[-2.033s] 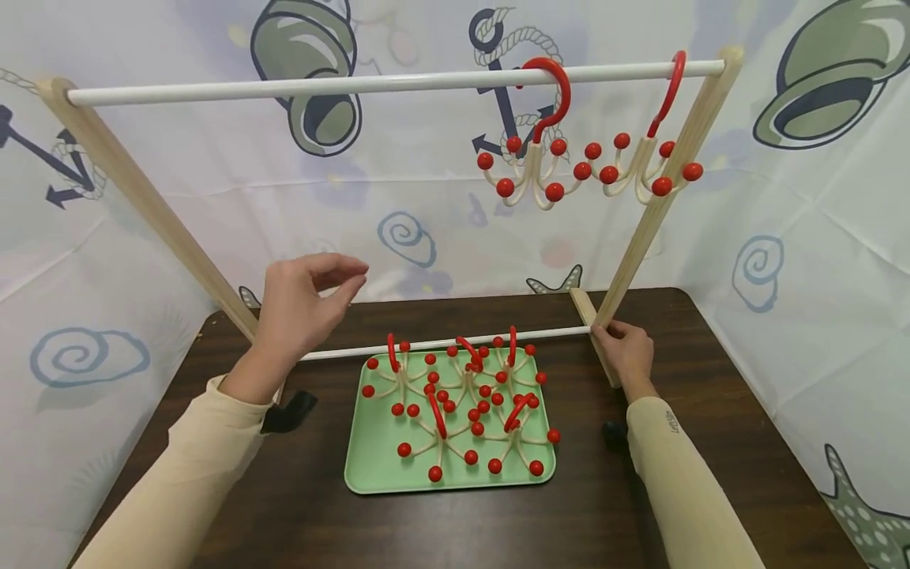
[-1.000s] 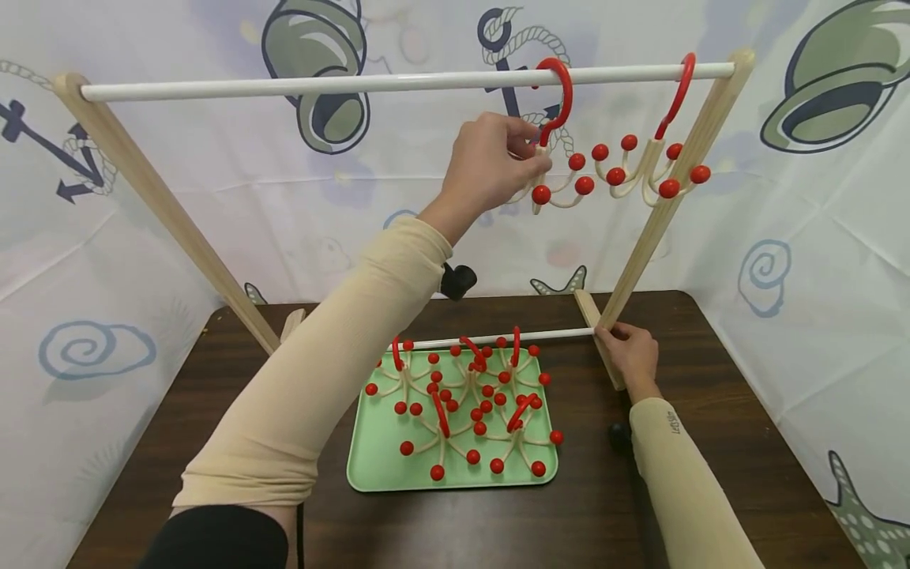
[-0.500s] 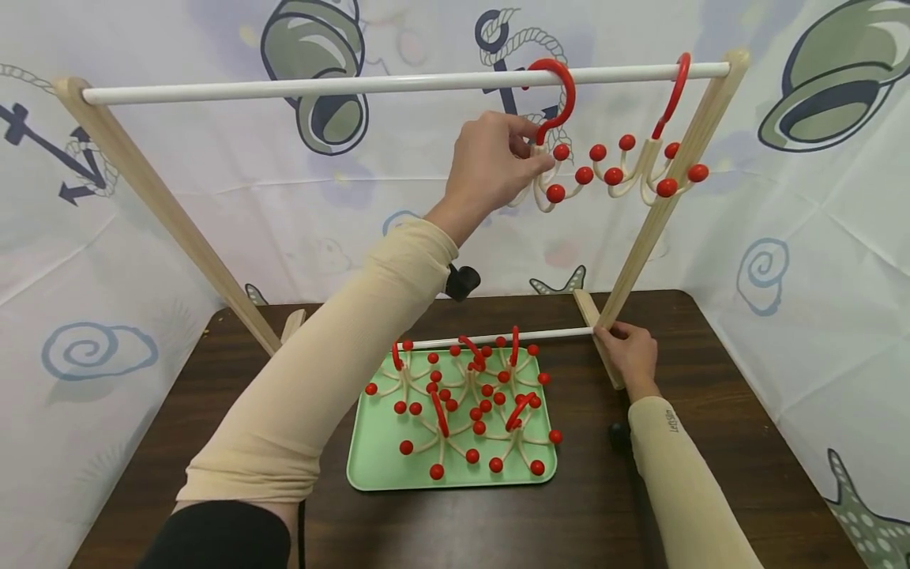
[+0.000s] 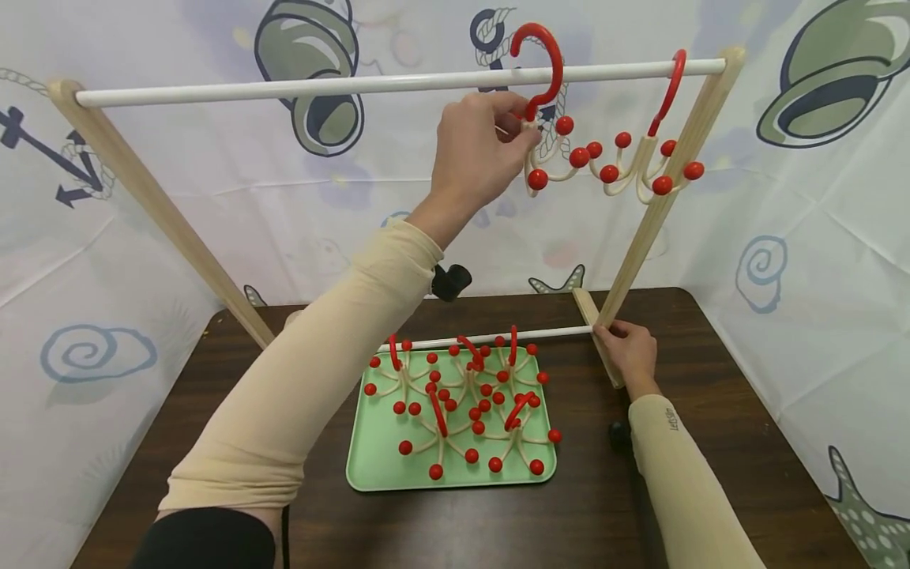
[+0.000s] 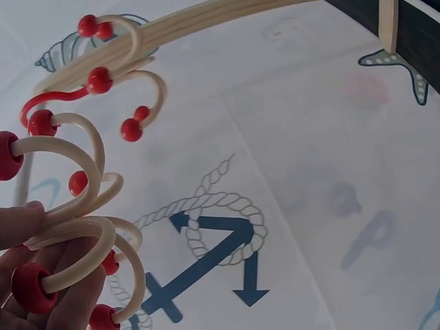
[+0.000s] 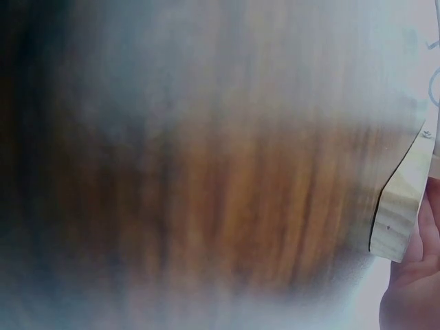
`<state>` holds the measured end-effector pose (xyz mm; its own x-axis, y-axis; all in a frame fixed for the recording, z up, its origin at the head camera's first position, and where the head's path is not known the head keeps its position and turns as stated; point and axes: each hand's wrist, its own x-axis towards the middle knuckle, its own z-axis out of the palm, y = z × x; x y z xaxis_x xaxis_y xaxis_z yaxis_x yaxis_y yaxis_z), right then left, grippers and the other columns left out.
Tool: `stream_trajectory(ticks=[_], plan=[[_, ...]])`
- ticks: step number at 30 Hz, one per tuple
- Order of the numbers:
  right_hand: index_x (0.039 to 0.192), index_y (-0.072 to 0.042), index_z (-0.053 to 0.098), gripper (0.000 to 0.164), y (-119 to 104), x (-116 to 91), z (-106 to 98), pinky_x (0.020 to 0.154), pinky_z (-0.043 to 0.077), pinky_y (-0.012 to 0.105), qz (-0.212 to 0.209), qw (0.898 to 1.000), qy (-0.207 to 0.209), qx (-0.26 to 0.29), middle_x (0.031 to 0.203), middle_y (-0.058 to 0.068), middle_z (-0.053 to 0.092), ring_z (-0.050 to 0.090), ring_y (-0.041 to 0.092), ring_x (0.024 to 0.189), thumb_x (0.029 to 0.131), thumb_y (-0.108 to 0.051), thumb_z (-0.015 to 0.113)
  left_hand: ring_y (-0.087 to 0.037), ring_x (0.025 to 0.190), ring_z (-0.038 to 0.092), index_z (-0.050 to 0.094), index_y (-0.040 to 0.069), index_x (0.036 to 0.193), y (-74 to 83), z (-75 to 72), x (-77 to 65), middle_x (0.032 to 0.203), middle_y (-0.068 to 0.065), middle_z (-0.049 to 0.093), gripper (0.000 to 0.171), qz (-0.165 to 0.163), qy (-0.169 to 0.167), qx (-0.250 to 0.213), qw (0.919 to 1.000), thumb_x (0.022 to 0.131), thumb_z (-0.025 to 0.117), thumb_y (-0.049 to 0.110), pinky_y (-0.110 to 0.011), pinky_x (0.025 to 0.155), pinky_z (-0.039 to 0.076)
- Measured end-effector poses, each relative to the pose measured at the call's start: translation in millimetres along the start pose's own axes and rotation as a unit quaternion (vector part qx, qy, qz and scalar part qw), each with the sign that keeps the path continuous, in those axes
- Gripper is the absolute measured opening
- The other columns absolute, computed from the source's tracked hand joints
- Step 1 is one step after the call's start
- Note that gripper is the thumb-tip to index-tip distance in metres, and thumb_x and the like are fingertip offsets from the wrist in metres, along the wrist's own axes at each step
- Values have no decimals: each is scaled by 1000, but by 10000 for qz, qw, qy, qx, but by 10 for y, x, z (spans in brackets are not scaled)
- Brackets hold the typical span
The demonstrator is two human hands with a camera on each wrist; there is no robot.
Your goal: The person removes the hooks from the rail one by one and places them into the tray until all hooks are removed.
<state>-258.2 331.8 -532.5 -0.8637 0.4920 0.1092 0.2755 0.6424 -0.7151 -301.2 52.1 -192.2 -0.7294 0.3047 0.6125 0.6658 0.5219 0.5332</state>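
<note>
My left hand point(image 4: 476, 150) pinches the pale stem of a multi-armed hanger point(image 4: 558, 67) that has a red hook and red ball tips. Its hook is raised, the tip above the white rod point(image 4: 320, 85) and the shank in front of it. In the left wrist view, fingertips meet the hanger's curved arms point(image 5: 55, 144). A second hanger point(image 4: 648, 150) hangs on the rod near the right post point(image 4: 640, 229). Low on the right, my right hand point(image 4: 633, 352) grips the stand where post and wooden foot point(image 6: 397, 220) join; the right wrist view shows its fingers partly.
Several more hangers, hooks upward, lie crowded on a green tray point(image 4: 370, 466) below the rod. The dark wooden table point(image 4: 320, 521) carries the stand, with a left post point(image 4: 171, 221) and a lower white bar point(image 4: 562, 333). Patterned cloth point(image 4: 455, 237) hangs behind.
My left hand came over from the left and took hold of the nearer hanger's stem. It has since lifted that hook off the rod. My right hand has stayed put.
</note>
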Motion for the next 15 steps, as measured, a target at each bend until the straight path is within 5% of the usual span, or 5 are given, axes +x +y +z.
stream_trajectory(ticks=[15], plan=[[121,-3,69,47,-27,-10,-22,88,49,51,-40,10000,-22,45,114,21,68,61,39,104,91,-38,69,-7,76,67,73,4,113,-16,-482,-414,93,-7,74,26,638,221,-278,9973,89,72,15,-16,76,52]])
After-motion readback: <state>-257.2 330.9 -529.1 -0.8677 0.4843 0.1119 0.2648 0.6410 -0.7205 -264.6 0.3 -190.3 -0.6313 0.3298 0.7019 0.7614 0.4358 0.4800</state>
